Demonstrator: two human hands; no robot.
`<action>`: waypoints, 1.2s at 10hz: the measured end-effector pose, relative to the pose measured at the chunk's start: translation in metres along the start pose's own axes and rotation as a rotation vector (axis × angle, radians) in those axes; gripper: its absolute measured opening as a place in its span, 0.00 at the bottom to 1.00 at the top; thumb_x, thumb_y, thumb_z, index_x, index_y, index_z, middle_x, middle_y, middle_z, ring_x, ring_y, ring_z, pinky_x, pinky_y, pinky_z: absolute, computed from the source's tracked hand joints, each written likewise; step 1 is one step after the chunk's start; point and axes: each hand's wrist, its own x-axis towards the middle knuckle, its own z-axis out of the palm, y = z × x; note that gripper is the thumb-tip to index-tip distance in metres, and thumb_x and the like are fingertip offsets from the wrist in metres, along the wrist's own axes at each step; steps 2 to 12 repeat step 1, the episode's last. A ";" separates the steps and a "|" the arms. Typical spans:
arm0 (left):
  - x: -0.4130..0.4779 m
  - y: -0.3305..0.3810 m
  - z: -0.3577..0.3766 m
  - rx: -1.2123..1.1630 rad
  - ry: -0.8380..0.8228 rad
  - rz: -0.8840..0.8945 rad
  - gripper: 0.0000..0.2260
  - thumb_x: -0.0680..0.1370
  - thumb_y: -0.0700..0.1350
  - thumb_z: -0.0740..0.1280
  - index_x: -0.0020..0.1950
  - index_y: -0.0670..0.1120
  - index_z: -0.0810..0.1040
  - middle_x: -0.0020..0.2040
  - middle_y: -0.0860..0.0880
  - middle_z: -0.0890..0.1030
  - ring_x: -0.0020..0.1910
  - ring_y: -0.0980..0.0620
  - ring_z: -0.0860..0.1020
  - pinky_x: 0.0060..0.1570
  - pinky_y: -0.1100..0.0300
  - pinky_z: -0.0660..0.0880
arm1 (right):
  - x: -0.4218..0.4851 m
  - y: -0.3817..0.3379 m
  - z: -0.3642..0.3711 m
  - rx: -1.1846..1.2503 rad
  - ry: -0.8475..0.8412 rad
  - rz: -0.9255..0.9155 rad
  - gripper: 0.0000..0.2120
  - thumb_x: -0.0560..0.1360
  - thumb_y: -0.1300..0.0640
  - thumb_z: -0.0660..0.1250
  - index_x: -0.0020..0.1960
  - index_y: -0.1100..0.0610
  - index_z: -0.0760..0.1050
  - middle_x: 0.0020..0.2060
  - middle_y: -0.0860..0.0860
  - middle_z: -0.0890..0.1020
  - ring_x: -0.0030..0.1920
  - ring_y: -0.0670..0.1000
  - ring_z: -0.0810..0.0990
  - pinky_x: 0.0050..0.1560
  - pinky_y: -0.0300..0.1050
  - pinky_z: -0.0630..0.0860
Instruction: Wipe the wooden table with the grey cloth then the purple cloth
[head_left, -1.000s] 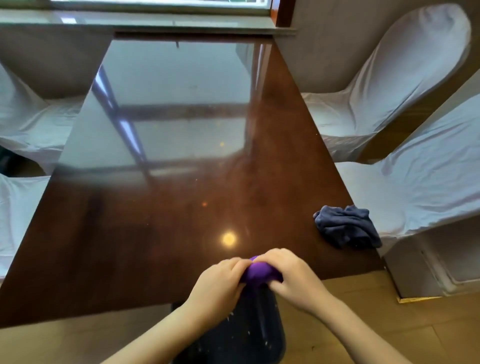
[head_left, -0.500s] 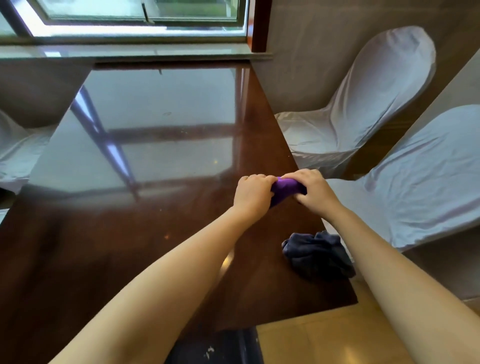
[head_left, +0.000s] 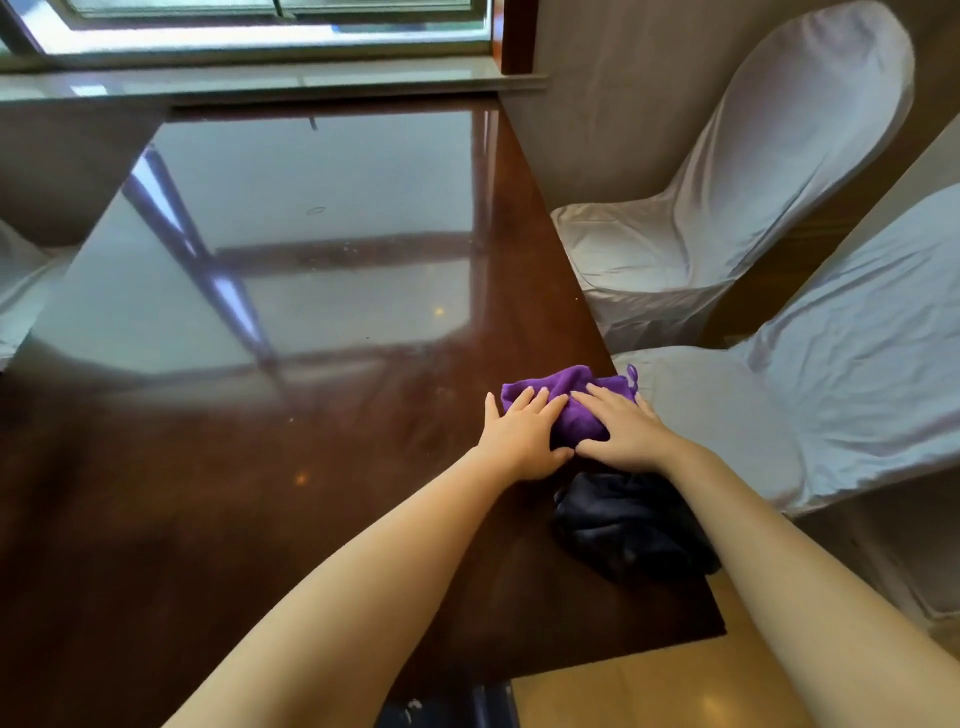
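Observation:
The purple cloth (head_left: 566, 395) lies bunched on the glossy dark wooden table (head_left: 260, 467), close to its right edge. My left hand (head_left: 524, 436) and my right hand (head_left: 621, 428) both press flat on the cloth with fingers spread, side by side. Just behind my hands, nearer to me, the dark grey cloth (head_left: 623, 525) sits crumpled by the table's right edge, partly hidden under my right forearm.
Two chairs in white covers stand along the table's right side, one far (head_left: 727, 208) and one near (head_left: 831, 364). More white-covered seating (head_left: 21, 291) shows at the left. A window sill (head_left: 260, 83) runs along the far end. Tan floor (head_left: 649, 691) lies below.
My hands carried the purple cloth from the near edge out to the right side, then laid it down and flattened their fingers on it beside the grey cloth.

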 end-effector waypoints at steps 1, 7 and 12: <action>-0.008 -0.006 -0.018 -0.008 -0.081 -0.016 0.30 0.76 0.58 0.60 0.74 0.51 0.52 0.76 0.47 0.58 0.76 0.45 0.51 0.68 0.32 0.39 | -0.010 -0.011 -0.014 -0.025 0.029 0.000 0.33 0.74 0.46 0.62 0.74 0.50 0.51 0.76 0.52 0.52 0.76 0.54 0.48 0.74 0.60 0.44; -0.008 -0.006 -0.018 -0.008 -0.081 -0.016 0.30 0.76 0.58 0.60 0.74 0.51 0.52 0.76 0.47 0.58 0.76 0.45 0.51 0.68 0.32 0.39 | -0.010 -0.011 -0.014 -0.025 0.029 0.000 0.33 0.74 0.46 0.62 0.74 0.50 0.51 0.76 0.52 0.52 0.76 0.54 0.48 0.74 0.60 0.44; -0.008 -0.006 -0.018 -0.008 -0.081 -0.016 0.30 0.76 0.58 0.60 0.74 0.51 0.52 0.76 0.47 0.58 0.76 0.45 0.51 0.68 0.32 0.39 | -0.010 -0.011 -0.014 -0.025 0.029 0.000 0.33 0.74 0.46 0.62 0.74 0.50 0.51 0.76 0.52 0.52 0.76 0.54 0.48 0.74 0.60 0.44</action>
